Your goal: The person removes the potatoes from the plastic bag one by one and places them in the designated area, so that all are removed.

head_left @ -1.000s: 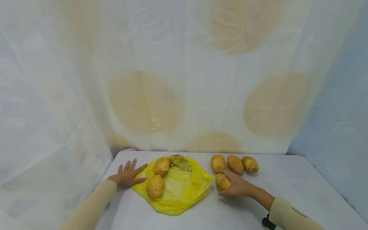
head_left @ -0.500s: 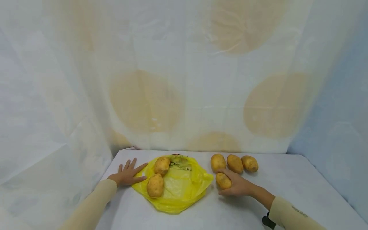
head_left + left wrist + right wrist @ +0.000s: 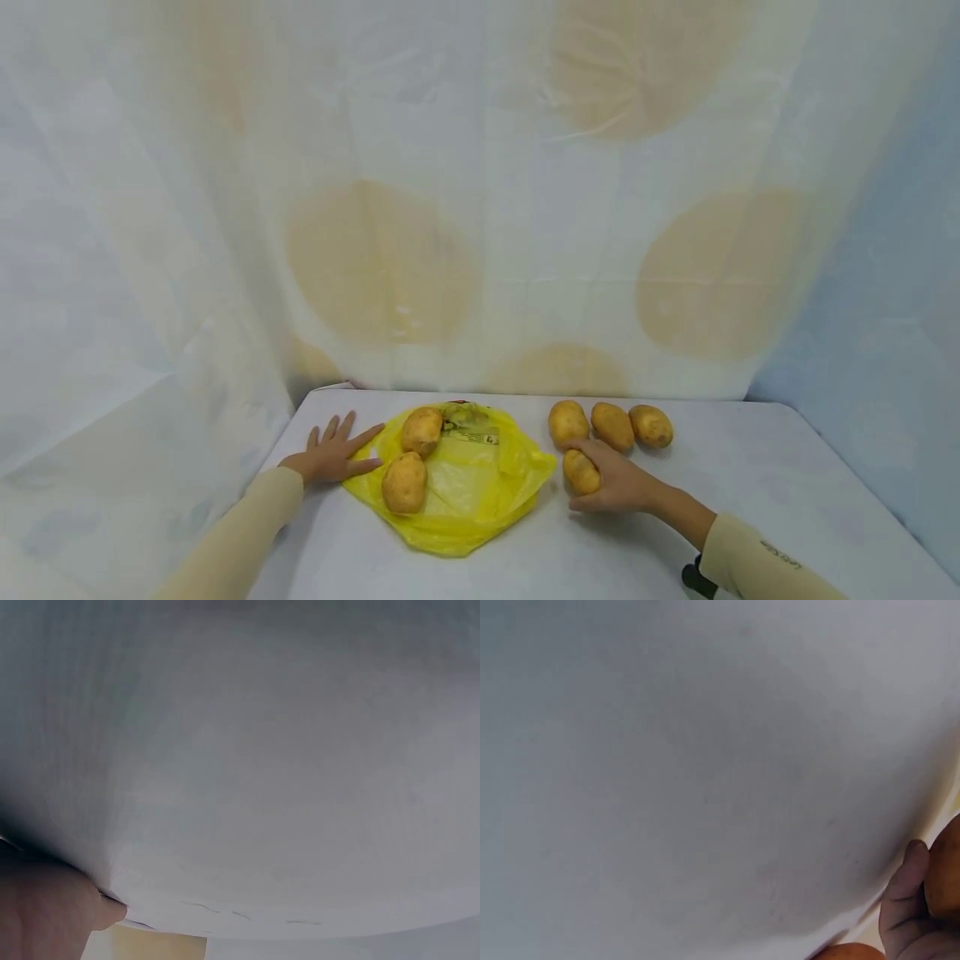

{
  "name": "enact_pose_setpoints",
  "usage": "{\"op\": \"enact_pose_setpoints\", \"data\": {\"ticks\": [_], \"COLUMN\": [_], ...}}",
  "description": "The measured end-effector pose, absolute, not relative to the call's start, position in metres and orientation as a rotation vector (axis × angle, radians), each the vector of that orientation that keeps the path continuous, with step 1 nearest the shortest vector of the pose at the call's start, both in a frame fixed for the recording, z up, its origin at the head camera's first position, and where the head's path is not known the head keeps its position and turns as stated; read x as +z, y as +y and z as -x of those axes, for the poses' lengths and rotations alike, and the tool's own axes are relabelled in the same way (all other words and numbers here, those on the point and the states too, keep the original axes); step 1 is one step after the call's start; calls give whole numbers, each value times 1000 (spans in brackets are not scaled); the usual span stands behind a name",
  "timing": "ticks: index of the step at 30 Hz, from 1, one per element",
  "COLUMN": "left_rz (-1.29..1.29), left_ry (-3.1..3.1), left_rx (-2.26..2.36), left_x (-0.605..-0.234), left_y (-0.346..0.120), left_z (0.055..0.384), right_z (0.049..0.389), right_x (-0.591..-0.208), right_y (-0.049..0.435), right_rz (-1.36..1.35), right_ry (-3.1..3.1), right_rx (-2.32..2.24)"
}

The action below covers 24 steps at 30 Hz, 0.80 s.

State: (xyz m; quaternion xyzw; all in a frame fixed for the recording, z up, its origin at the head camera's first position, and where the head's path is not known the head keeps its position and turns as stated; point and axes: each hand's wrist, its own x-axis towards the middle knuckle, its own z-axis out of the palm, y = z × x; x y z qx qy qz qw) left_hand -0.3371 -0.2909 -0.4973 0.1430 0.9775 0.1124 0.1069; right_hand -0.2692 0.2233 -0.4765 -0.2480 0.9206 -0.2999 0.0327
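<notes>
My left hand (image 3: 330, 454) lies with fingers spread at the left edge of a yellow plastic bag (image 3: 465, 492), its thumb and a fingertip on the plastic. Two potatoes rest on the bag: an upper potato (image 3: 422, 432) and a lower potato (image 3: 405, 483). To the right of the bag, my right hand (image 3: 618, 482) grips another potato (image 3: 582, 473) between thumb and fingers, low over the table. In the right wrist view that gripped potato (image 3: 946, 874) shows at the right edge beside a curled finger (image 3: 906, 900). The left wrist view catches only part of the left hand (image 3: 52, 915).
Behind the right hand, a left potato (image 3: 567, 424), a middle potato (image 3: 612, 427) and a right potato (image 3: 652, 427) stand in a row on the white table (image 3: 780, 500). A spotted curtain (image 3: 480, 208) hangs behind the table's back edge and along the sides.
</notes>
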Motion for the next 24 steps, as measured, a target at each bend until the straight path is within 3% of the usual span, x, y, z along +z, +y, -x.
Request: {"op": "enact_pose_setpoints", "data": {"ticks": [24], "left_rz": [-442], "left_ry": [2871], "left_rx": [322], "left_x": [-489], "left_y": [-288], "left_z": [331], "right_z": [269], "right_x": [-471], "right_y": [222], "right_rz": [823], "right_ry": [2809], "right_rx": [-891]}}
